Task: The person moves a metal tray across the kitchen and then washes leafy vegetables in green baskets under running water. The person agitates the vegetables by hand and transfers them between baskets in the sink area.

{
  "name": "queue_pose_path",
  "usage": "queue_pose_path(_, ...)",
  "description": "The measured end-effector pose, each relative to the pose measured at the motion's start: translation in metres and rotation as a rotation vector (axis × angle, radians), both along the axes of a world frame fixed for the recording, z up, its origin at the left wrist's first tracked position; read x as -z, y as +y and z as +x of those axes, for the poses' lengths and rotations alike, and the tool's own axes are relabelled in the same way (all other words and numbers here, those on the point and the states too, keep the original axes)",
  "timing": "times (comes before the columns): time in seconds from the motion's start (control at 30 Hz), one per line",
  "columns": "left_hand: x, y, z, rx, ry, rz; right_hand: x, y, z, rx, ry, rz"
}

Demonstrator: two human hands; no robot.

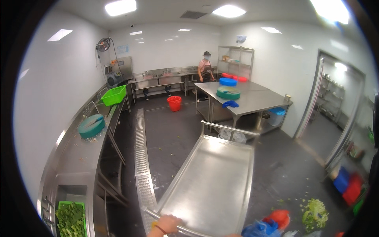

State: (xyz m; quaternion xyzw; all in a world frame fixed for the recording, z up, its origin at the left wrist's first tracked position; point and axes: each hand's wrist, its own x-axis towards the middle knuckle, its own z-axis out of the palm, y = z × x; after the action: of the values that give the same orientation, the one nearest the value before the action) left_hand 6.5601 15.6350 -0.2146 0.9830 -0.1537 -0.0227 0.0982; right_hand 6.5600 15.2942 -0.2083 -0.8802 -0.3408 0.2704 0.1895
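My left hand (168, 224), with a band around its wrist, is closed around the near handle bar (192, 231) of a stainless steel cart. A sliver of my right hand (233, 235) shows at the bottom edge, by the cart's near end; its grip is hidden. Ahead of me stretches the cart's flat metal top (213, 169) with its raised rim. At its far end stands another handle bar (229, 128), close to the big steel table.
A steel table (260, 94) holds round cutting boards (228, 94). Sinks and a counter (80, 154) line the left wall, beside a floor drain grate (140, 142). Chopped vegetables (315, 214) and bags (263, 228) lie right. A red bucket (174, 104) and a person (205, 69) are farther back.
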Motion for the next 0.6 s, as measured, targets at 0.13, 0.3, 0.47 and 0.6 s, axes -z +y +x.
queue_pose_path(0.13, -0.011, 0.008, -0.006, -0.135, 0.169, 0.294, 0.008, 0.005, -0.014, 0.045, -0.102, -0.023)
queue_pose_path(0.3, -0.01, -0.015, -0.037, -0.184, 0.012, 0.321, -0.009, -0.016, -0.039, 0.153, -0.16, 0.065)
queue_pose_path(0.47, 0.01, -0.036, -0.091, -0.231, -0.04, 0.332, 0.004, -0.04, -0.069, 0.141, -0.1, -0.031)
queue_pose_path(0.6, 0.017, -0.045, -0.152, -0.312, -0.015, 0.355, -0.002, -0.042, -0.103, 0.054, -0.063, -0.105)
